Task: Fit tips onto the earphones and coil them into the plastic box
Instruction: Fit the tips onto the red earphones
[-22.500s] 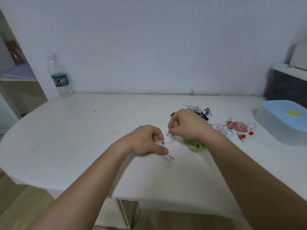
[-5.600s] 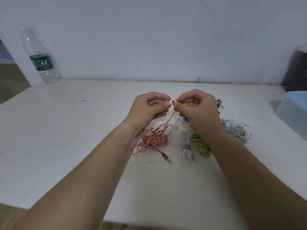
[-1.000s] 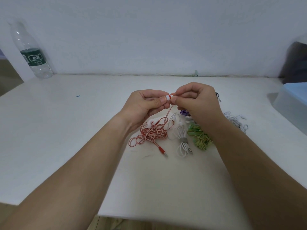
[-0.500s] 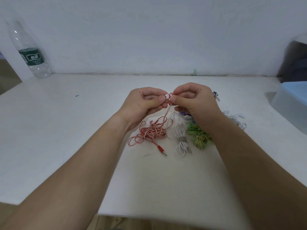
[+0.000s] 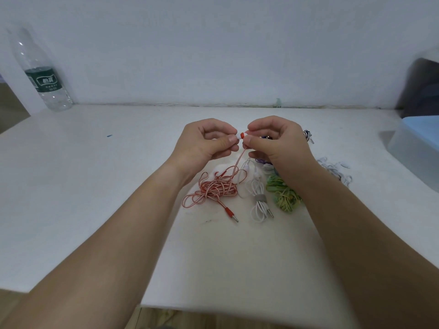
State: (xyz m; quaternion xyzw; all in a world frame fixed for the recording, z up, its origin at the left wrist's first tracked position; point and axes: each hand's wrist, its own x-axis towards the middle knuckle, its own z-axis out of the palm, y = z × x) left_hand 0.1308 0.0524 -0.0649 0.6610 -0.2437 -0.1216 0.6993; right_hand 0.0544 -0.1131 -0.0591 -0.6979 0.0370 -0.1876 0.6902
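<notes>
Above the white table (image 5: 118, 210) my left hand (image 5: 204, 142) and my right hand (image 5: 278, 141) meet fingertip to fingertip. Between them is a red earbud (image 5: 242, 135); my left fingers pinch a small white tip against it, and my right fingers pinch the earbud where its cable starts. The red-and-white cable hangs down to a loose tangle (image 5: 215, 189) on the table, ending in a red plug (image 5: 230, 213). The plastic box with a blue lid (image 5: 418, 148) stands at the right edge, closed.
A tied white earphone bundle (image 5: 259, 200), a green one (image 5: 285, 195), a purple one partly behind my right hand, a dark striped one (image 5: 307, 135) and a pale tangle (image 5: 337, 172) lie nearby. A water bottle (image 5: 44, 74) stands back left by the wall.
Over the last second my hands have stayed together on the red earbud, shifting only slightly. Earlier I was handling the white earphones, which now lie tied on the table.
</notes>
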